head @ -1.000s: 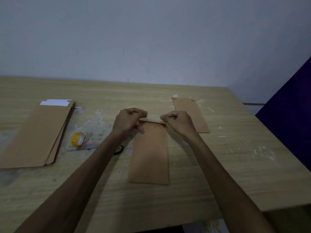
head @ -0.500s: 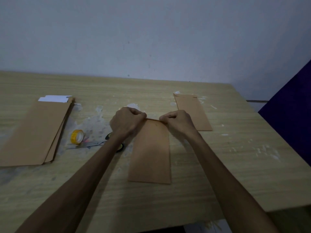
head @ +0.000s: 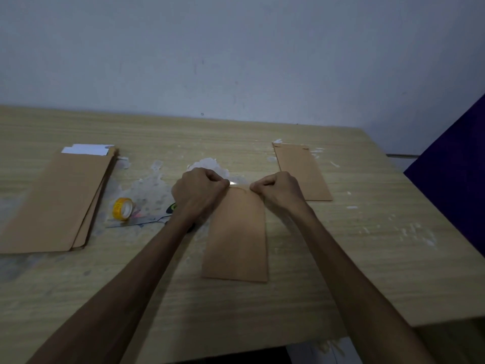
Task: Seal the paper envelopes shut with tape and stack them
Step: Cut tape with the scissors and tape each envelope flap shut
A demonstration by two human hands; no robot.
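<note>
A brown paper envelope (head: 237,237) lies lengthwise in the middle of the wooden table (head: 341,271). My left hand (head: 198,191) and my right hand (head: 278,191) sit at its far end, fingers curled. Between them they pinch a short strip of clear tape (head: 235,183) stretched across the envelope's top edge. A second brown envelope (head: 301,172) lies flat at the right rear. On the left lies a stack of brown envelopes (head: 55,203) with white paper showing at its far end. A yellow tape roll (head: 123,208) stands beside that stack.
Scissors (head: 147,219) lie left of my left forearm, partly hidden by it. White residue marks the tabletop around the middle and right. A dark blue panel (head: 451,164) stands past the table's right edge. A grey wall runs behind the table.
Both hands stayed at the envelope's far end, shifting slightly. The tape strip now shows stretched between the fingertips over the top edge.
</note>
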